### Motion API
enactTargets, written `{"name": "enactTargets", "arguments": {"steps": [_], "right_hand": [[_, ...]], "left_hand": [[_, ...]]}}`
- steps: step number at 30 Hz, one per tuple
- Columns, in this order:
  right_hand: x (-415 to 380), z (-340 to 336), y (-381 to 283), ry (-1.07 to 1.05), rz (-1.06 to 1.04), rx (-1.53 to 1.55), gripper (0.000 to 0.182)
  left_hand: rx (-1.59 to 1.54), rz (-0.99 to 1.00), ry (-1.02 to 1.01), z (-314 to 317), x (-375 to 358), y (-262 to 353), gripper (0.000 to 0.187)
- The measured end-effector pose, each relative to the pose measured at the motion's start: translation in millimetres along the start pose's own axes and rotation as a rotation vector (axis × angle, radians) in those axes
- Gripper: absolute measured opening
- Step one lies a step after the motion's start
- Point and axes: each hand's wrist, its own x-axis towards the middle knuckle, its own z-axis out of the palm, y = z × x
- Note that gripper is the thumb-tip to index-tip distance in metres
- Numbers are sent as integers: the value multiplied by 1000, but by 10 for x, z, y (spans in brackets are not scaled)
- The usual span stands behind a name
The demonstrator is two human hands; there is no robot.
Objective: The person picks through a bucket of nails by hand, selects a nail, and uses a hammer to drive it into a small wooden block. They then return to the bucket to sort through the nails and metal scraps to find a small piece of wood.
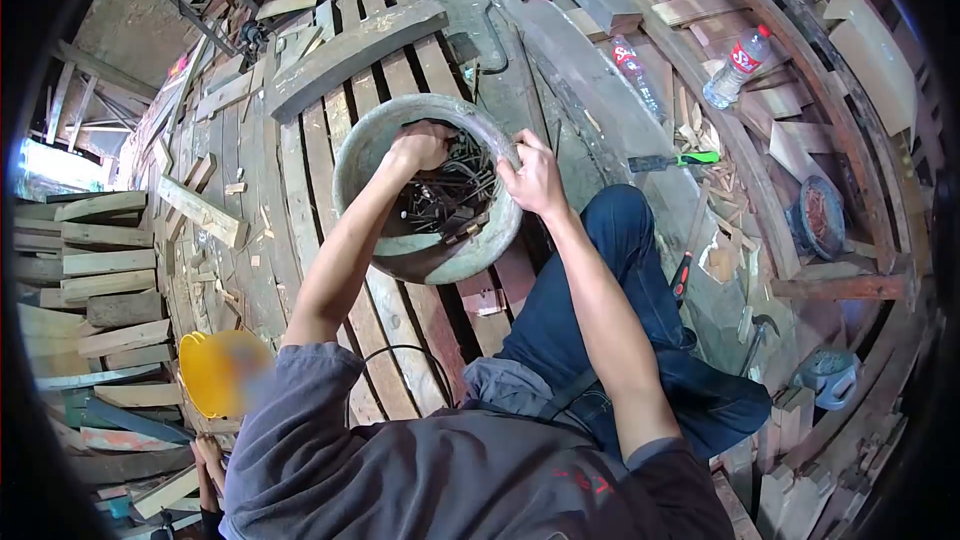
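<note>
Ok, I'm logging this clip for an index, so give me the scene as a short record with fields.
setting: slatted wooden plank floor strewn with offcuts
container: round grey worn metal basin holding dark long metal nails
left hand: inside basin, fist closed on nails
right hand: on the basin's rim
nearby: clear plastic water bottle with red label; green-handled tool; yellow hard hat

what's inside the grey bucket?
The grey bucket holds a tangled heap of dark long nails. The left hand reaches into the heap; the right hand is at the rim. The bucket's bottom is covered by the nails and hands.
</note>
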Motion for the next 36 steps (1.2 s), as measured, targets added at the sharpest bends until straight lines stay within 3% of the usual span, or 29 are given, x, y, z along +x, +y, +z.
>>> {"name": "enactTargets", "arguments": {"steps": [4, 7, 17, 24, 31, 36], "right_hand": [[-20, -9, -14, 11, -2, -18, 23], [-41, -6, -2, 16, -20, 2, 23], [-23, -20, -40, 10, -20, 2, 21], [-61, -72, -69, -21, -20, 0, 19], [-86, -30, -68, -6, -28, 27, 21], [-113, -29, -86, 11, -7, 17, 21]], "left_hand": [[129, 88, 75, 62, 21, -61, 37], [141, 89, -4, -117, -96, 34, 38], [76, 161, 151, -107, -377, 21, 38], [97, 98, 93, -121, -281, 89, 38], [153, 11, -43, -242, -173, 235, 52], [60, 38, 29, -199, -231, 172, 50]]}}
